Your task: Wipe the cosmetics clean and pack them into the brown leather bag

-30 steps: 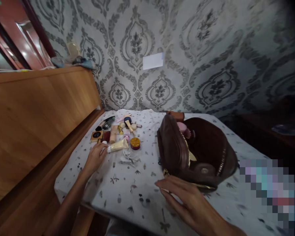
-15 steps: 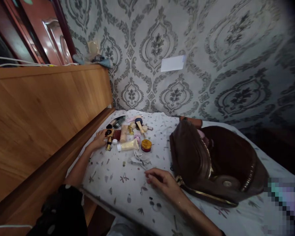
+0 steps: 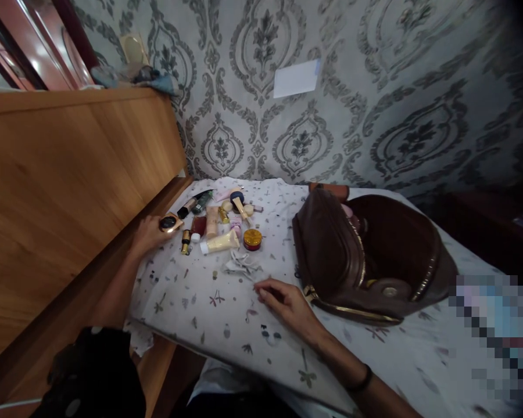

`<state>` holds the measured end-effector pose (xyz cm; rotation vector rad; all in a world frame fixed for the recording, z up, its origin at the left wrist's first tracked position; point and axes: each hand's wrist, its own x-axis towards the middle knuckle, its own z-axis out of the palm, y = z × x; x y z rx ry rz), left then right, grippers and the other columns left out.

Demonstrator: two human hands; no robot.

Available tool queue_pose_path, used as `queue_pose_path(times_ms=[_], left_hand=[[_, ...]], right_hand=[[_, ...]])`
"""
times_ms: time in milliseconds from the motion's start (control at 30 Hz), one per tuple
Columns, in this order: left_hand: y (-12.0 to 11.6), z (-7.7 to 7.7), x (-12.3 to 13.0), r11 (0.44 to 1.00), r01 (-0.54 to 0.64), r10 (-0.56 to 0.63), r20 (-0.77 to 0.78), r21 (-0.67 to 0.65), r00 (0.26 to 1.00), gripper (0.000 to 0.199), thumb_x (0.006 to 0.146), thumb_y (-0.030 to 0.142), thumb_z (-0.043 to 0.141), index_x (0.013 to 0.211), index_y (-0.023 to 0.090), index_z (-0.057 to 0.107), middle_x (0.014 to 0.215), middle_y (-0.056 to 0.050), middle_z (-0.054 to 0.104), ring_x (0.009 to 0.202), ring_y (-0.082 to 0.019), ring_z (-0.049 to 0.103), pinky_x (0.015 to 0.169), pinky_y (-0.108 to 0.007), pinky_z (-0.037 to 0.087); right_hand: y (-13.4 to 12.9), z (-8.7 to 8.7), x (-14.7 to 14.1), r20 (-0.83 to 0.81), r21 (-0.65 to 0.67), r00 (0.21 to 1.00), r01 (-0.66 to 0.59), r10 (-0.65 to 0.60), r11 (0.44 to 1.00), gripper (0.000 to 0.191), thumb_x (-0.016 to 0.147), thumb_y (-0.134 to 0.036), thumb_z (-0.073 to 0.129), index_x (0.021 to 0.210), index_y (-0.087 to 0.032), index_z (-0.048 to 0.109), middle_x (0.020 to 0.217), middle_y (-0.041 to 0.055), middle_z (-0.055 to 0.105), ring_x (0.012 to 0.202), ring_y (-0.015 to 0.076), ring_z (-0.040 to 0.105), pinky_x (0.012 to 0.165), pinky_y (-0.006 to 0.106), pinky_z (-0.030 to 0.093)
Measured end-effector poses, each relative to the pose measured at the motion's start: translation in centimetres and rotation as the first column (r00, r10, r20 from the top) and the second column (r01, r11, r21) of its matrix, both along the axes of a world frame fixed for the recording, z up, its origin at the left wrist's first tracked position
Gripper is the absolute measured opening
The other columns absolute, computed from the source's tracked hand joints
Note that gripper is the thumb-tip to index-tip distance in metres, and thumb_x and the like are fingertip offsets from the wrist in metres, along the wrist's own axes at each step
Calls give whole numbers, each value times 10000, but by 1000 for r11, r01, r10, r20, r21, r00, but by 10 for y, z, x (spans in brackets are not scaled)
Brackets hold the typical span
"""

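My left hand (image 3: pixel 150 233) grips a compact (image 3: pixel 168 223), a tan square case with a round black centre, at the left edge of the bed. Beside it lie a small gold-and-black bottle (image 3: pixel 186 241), a dark red item (image 3: pixel 199 225) and a beige tube (image 3: pixel 211 222). A cream tube with a white cap (image 3: pixel 220 241) lies closer to me, left of a round amber-lidded jar (image 3: pixel 252 239). My right hand (image 3: pixel 287 305) rests on the patterned sheet, fingers loosely bent and holding nothing, just below a crumpled white tissue (image 3: pixel 242 262).
An unzipped brown leather bag (image 3: pixel 331 255) stands on the sheet (image 3: pixel 226 360) to the right. Behind it lies a brown item (image 3: pixel 330 190) by the wall. A wooden panel (image 3: pixel 82 174) borders the left side. More cosmetics, including a dark-topped brush (image 3: pixel 237 198), lie toward the wall.
My left hand has drawn the compact leftward, away from the other cosmetics. My right hand stays about where it was on the sheet. The view has shifted slightly.
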<state>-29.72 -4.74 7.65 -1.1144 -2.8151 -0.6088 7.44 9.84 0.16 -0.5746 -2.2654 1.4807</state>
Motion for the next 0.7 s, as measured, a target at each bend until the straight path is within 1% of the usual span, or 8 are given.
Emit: queue_pose_path(times_ms=[67, 100, 200, 267, 400, 500, 567, 700], left_hand=[[-7, 1, 17, 995, -64, 67, -36, 72, 997, 537, 721, 540, 668, 1070, 135, 622, 1051, -129, 619, 1056, -327, 567, 872, -397, 456], [-8, 1, 30, 992, -38, 40, -16, 120, 999, 537, 738, 523, 660, 1103, 132, 610, 1055, -118, 622, 1040, -301, 577, 873, -384, 465], [-3, -4, 89, 937, 245, -272, 82, 249, 959, 562, 766, 430, 670, 1239, 156, 542, 1143, -91, 614, 1022, -234, 595, 879, -343, 495], [3, -11, 135, 862, 453, -472, 31, 229, 881, 588, 765, 406, 712, 1275, 180, 527, 1194, -97, 602, 1083, -251, 576, 945, -376, 484], [16, -28, 196, 689, 709, -720, 41, 150, 692, 770, 769, 441, 765, 1416, 209, 417, 1317, -135, 554, 1226, -313, 517, 1035, -463, 456], [24, -39, 199, 644, 749, -761, 28, 155, 648, 614, 881, 437, 652, 1411, 203, 448, 1336, -146, 542, 1252, -305, 506, 1064, -477, 440], [31, -44, 190, 650, 741, -747, -42, 167, 664, 409, 967, 345, 520, 1349, 201, 530, 1301, -134, 565, 1239, -279, 514, 1072, -465, 434], [46, -55, 176, 688, 722, -707, -163, 68, 689, 339, 976, 227, 459, 1281, 214, 609, 1327, -129, 555, 1247, -283, 495, 1066, -490, 429]], right_hand=[[-2, 1, 0, -6, -25, 1000, 2, -2, 1000, 358, 893, -445, 523, 985, -151, 707, 849, 94, 734, 774, 222, 690, 705, 333, 541], [-3, 2, 0, -11, -47, 1000, -4, 4, 999, 362, 898, -450, 525, 1006, -152, 701, 872, 95, 734, 782, 219, 693, 705, 329, 543], [-5, 4, 1, -51, -146, 998, -31, 24, 989, 438, 924, -495, 502, 1155, -156, 653, 995, 113, 722, 815, 214, 702, 670, 314, 555], [-4, 2, 1, -112, -197, 994, -7, -15, 980, 521, 943, -542, 459, 1281, -166, 585, 1100, 134, 700, 901, 226, 701, 684, 324, 569], [4, -6, 4, -208, -164, 970, 91, -124, 982, 620, 900, -591, 537, 1393, -218, 492, 1329, 139, 602, 1205, 264, 597, 984, 425, 511], [9, -12, 5, -185, -57, 976, 103, -112, 993, 635, 837, -566, 647, 1354, -217, 528, 1322, 130, 594, 1222, 283, 573, 1061, 469, 446], [11, -14, 5, -179, 27, 982, 68, -62, 997, 600, 822, -534, 683, 1314, -214, 561, 1267, 121, 610, 1182, 281, 587, 1047, 467, 453], [14, -16, 4, -209, 149, 975, -37, 68, 988, 758, 743, -496, 783, 1388, -224, 492, 1291, 122, 567, 1217, 286, 553, 1072, 472, 432]])
